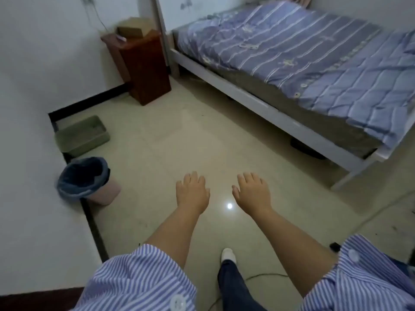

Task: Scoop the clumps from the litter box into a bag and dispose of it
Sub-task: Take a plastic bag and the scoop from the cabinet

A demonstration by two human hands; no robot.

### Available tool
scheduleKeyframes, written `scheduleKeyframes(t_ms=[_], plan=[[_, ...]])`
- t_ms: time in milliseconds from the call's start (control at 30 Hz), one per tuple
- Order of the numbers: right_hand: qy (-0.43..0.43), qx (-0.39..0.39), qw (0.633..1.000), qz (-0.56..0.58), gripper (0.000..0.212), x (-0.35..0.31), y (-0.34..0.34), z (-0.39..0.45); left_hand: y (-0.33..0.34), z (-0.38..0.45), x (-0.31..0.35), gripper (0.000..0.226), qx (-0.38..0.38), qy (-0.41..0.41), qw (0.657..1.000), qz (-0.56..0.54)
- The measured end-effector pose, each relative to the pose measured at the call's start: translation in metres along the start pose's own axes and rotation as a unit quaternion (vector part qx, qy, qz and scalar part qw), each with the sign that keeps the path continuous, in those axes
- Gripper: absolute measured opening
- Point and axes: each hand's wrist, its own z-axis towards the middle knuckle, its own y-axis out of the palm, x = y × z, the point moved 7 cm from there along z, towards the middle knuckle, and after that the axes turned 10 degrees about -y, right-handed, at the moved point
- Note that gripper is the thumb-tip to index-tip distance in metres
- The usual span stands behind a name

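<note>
At about nine o'clock from the middle of the view, the green litter box [83,134] stands on the floor, in a corner where the white wall steps back, and its long side is close to the black baseboard [92,223]. Just below it, at around eight o'clock, there is a pink waste bin [102,191] with a dark blue bag [79,178] as a liner; the bag edge is folded over the rim, and the bin is leaning a little to the left against the wall. The bin and the litter box are near each other but they do not touch. At eleven o'clock a red-brown wooden cabinet [146,68] stands by the wall, and an open cardboard box [133,29] is on top of it. Near the middle, at six o'clock, the left hand [193,194] is stretched forward over the pale floor [157,142], palm down, with the fingers straight and a little spread, and it has hold of nothing. Beside it, well apart from the litter box, the right hand [252,193] is the same: flat, fingers relaxed and open, empty. Both arms come out from striped sleeves [134,277]. At one to three o'clock a bed [258,104] with a white frame carries a blue striped quilt [314,52].
</note>
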Motion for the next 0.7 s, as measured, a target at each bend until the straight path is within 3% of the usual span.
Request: scheduleKeyframes(t_ms=[200, 433, 700], plan=[[-0.006, -0.066, 0.997, 0.038, 0.037, 0.026, 0.009, 0.145, -0.032, 0.134, -0.012, 0.046, -0.019, -0.036, 0.999, -0.018], [-0.080, -0.066, 0.994, 0.036, 0.041, 0.008, 0.021, 0.349, -0.081, 0.300, -0.068, 0.045, 0.007, -0.101, 0.994, -0.037], [-0.073, -0.088, 0.993, 0.033, 0.044, -0.017, 0.034, 0.580, -0.137, 0.506, -0.142, 0.041, -0.014, -0.135, 0.990, -0.039]])
